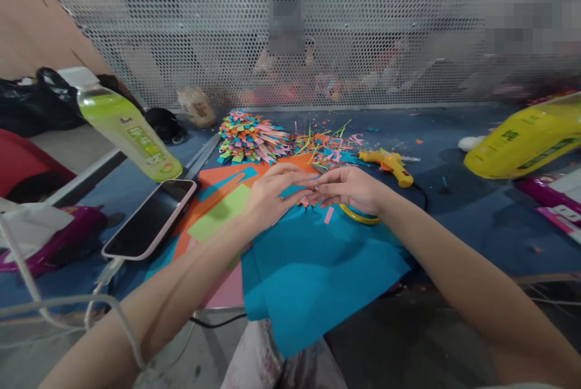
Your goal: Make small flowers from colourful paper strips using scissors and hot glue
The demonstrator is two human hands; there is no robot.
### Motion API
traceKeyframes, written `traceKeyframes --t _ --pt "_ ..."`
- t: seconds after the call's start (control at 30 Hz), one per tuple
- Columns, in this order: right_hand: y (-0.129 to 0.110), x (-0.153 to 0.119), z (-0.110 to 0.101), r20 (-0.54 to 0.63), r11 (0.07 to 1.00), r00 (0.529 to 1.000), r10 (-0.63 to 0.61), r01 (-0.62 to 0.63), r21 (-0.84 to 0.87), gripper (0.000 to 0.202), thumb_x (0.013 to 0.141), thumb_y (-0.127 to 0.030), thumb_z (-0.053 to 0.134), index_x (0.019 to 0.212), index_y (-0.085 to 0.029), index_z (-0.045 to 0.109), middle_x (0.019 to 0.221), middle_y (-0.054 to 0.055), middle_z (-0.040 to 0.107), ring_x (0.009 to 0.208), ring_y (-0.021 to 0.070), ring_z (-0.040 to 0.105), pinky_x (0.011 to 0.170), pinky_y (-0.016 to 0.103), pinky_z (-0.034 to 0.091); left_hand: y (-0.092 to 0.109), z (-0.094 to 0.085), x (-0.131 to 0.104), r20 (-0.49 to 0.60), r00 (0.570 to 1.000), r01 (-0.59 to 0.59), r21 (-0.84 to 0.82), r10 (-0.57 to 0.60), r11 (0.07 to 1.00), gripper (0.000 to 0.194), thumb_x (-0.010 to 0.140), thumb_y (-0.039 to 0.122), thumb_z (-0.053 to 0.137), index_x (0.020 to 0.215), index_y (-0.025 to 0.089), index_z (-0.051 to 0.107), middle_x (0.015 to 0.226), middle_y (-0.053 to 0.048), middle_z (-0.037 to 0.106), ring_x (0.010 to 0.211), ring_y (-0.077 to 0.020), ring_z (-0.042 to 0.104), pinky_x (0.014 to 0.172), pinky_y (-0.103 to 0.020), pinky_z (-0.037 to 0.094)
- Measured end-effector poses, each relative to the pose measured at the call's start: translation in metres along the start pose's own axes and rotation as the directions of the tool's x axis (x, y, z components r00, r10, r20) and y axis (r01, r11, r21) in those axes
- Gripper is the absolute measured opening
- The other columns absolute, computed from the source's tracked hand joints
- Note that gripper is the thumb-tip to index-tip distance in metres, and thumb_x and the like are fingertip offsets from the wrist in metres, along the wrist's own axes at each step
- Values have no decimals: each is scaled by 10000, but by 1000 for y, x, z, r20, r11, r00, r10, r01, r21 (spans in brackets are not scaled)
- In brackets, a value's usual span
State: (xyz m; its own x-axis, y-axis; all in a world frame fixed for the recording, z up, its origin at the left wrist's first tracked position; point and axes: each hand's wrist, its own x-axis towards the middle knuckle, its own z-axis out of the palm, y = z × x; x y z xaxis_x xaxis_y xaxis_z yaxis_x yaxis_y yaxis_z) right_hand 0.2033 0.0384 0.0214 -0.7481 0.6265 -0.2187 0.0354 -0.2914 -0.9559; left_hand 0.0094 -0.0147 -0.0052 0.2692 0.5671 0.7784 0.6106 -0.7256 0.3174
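My left hand (280,190) and my right hand (351,188) meet fingertip to fingertip above the blue paper sheets (318,274). Both have their fingers pressed together in a pinch; what lies between them is too small and hidden to name. Small coloured paper bits show just below the fingers. A loose pink paper strip (329,215) lies on the blue paper. Beside my right wrist, the yellow handle of scissors (361,216) shows, with the rest covered. Under my left forearm lie green paper (218,219) and orange paper (206,180).
Behind my hands stand a fringed multicoloured paper cone (252,140) and a heap of paper scraps (324,146). A yellow glue gun (390,165) lies right. Left are a phone (152,219) on a cable and a green bottle (131,129); a yellow bottle (526,138) lies far right.
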Motion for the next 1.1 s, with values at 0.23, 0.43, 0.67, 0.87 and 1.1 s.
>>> traceKeyframes --t 0.23,0.43,0.67,0.87,1.1 --pt "6 4 -2 5 1000 1000 -20 20 -7 266 613 -304 810 790 -149 686 763 46 733 710 151 698 671 250 555 4 1 0 25 995 103 -105 -100 989 184 785 274 656 958 223 690 955 -54 717 918 -167 631 823 -312 502" --pt "13 4 -6 47 987 998 -48 55 -152 194 693 -302 749 837 -176 719 819 52 737 766 154 695 695 248 551 2 0 1 75 990 129 -215 -116 968 171 779 281 663 935 211 669 837 -51 720 933 -188 621 848 -354 475" --pt "10 3 -5 73 993 997 -36 44 -112 238 673 -331 764 835 -170 698 815 48 734 739 149 693 686 255 550 1 1 0 93 983 182 -299 -161 937 321 770 239 672 1079 196 595 824 -40 667 733 -127 604 664 -268 489" --pt "3 1 -2 56 999 998 19 -16 -49 291 630 -325 791 832 -138 697 813 68 735 757 164 699 737 274 556 3 -3 2 100 989 131 -233 -110 964 320 783 181 639 1097 198 576 849 -37 661 769 -122 600 655 -246 491" --pt "-2 -1 -2 27 999 999 39 -39 3 195 679 -278 749 820 -148 712 775 75 737 755 174 705 752 285 564 5 -5 2 130 988 107 -215 -80 971 319 794 162 591 1109 192 557 888 -43 669 811 -131 607 686 -256 488"
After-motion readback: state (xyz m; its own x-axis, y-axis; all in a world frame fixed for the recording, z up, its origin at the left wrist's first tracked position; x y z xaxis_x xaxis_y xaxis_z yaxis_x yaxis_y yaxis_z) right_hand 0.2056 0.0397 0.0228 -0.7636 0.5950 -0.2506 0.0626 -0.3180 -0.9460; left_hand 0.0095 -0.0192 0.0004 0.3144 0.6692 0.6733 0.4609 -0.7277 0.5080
